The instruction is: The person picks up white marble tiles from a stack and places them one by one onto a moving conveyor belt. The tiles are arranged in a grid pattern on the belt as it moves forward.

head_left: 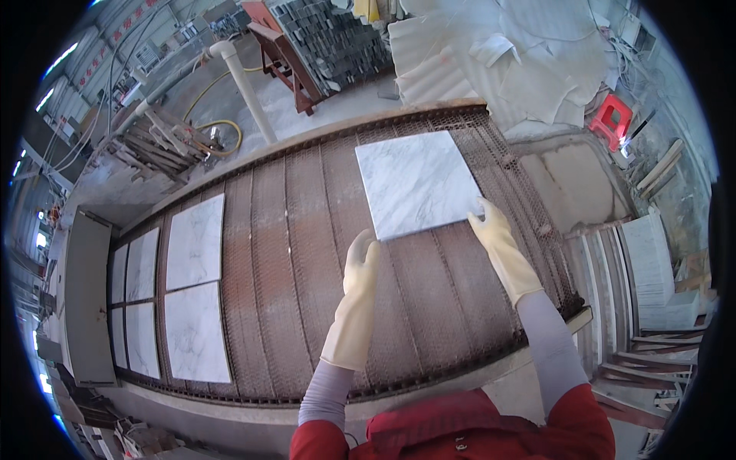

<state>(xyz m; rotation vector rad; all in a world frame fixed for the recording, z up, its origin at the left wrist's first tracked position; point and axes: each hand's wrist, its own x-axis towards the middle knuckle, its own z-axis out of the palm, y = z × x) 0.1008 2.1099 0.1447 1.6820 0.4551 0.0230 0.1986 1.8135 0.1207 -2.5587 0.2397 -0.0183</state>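
Note:
A square white marble tile [418,184] with grey veins lies flat on a brown metal-mesh conveyor [299,253]. Both my hands wear cream rubber gloves. My left hand [362,257] is by the tile's near left corner, its fingers stretched out. At the near right corner is my right hand [491,226], thumb and fingers apart, its fingertips at the tile's edge. Whether either hand touches the tile is hard to tell. Neither hand is closed around anything.
Several similar tiles [195,238] lie in two rows toward the conveyor's left end, by a grey metal housing [88,299]. Tile stacks [648,261] stand at right, near a red stool [611,121]. Beyond the conveyor are a rack of grey stone strips [326,46] and a white pipe [247,92].

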